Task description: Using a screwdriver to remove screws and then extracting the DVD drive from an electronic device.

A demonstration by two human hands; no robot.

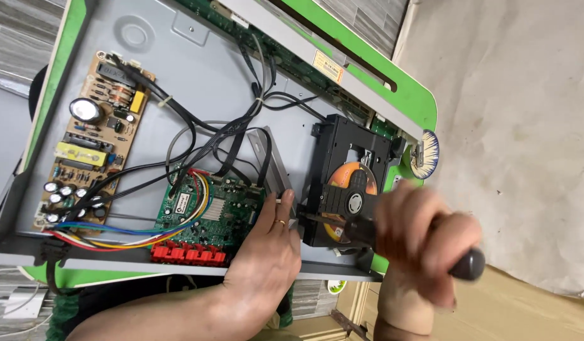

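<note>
An opened disc player chassis [210,69] of grey metal lies on a green table. My right hand [424,237] grips a black-handled screwdriver [361,230]; its shaft reaches left toward the edge of the black disc drive [348,158], which holds an orange disc [358,177]. My left hand [266,259], with a ring on one finger, rests beside the green circuit board [206,211]. Its fingertips touch the metal bracket [276,173] next to the drive.
A tan power board [93,139] with capacitors sits at the chassis's left. Black and coloured wires [197,132] cross the middle. Red connectors [188,254] line the green board's near edge. A small brush [425,155] lies past the drive. Bare floor spreads to the right.
</note>
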